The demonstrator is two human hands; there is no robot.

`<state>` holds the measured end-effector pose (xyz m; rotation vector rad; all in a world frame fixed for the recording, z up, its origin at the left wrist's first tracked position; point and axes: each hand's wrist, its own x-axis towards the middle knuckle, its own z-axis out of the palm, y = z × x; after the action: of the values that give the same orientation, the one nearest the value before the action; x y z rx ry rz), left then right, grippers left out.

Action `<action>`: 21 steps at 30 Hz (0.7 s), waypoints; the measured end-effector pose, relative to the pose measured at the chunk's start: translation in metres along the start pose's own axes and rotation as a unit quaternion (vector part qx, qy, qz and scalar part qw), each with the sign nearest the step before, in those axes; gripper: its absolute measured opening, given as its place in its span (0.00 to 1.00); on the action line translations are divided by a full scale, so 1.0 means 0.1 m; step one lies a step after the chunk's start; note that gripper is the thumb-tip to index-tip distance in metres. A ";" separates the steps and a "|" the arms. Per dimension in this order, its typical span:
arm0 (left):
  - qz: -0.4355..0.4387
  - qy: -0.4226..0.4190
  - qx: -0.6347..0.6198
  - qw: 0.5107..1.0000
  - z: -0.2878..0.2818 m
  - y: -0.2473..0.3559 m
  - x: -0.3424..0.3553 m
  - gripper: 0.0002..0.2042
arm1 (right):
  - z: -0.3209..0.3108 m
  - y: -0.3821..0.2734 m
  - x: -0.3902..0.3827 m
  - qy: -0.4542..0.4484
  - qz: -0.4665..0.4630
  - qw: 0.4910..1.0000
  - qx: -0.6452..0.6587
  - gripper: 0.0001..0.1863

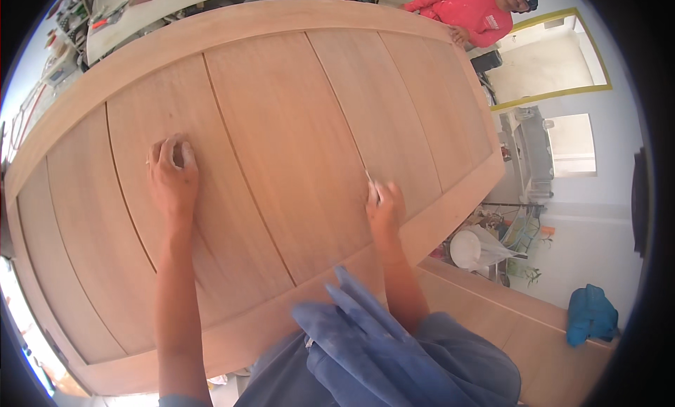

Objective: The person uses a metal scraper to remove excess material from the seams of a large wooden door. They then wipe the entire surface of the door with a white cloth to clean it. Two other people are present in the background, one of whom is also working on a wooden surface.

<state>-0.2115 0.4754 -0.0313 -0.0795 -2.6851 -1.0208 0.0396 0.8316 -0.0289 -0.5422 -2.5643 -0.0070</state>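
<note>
A large wooden door panel [274, 125] lies flat before me, with a raised frame around several boards parted by narrow dark grooves. My right hand [385, 203] pinches a thin pale strip [369, 176], its tip at the groove right of the middle; what kind of tool or piece it is I cannot make out. Over a board on the left, my left hand [174, 178] is curled with the knuckles up and dusty fingertips. Something small and whitish shows beside its fingers, too small to name.
Across the panel's far right corner stands a person in a red top [467, 13], a hand on the frame. A second wooden panel [485, 315] lies at lower right, a blue cloth bundle [592, 315] on its end. A cluttered workbench [133, 20] stands behind, and a white bucket [465, 249] at right.
</note>
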 end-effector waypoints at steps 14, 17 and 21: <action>0.008 -0.009 0.006 1.000 -0.05 -0.02 0.01 0.13 | 0.20 -0.17 0.26 0.014 0.010 1.000 -0.003 0.05; 0.023 -0.009 0.025 0.999 -0.01 -0.06 0.02 0.13 | -0.37 -0.01 -0.25 -0.031 0.021 0.999 0.006 0.07; 0.021 0.002 0.016 1.000 0.01 -0.04 0.01 0.13 | -0.98 0.20 -0.11 -0.095 0.173 0.976 0.089 0.11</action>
<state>-0.2135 0.4728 -0.0339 -0.1268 -2.6843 -0.9645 0.1029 0.8351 0.0487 -0.9491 -2.5808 0.4100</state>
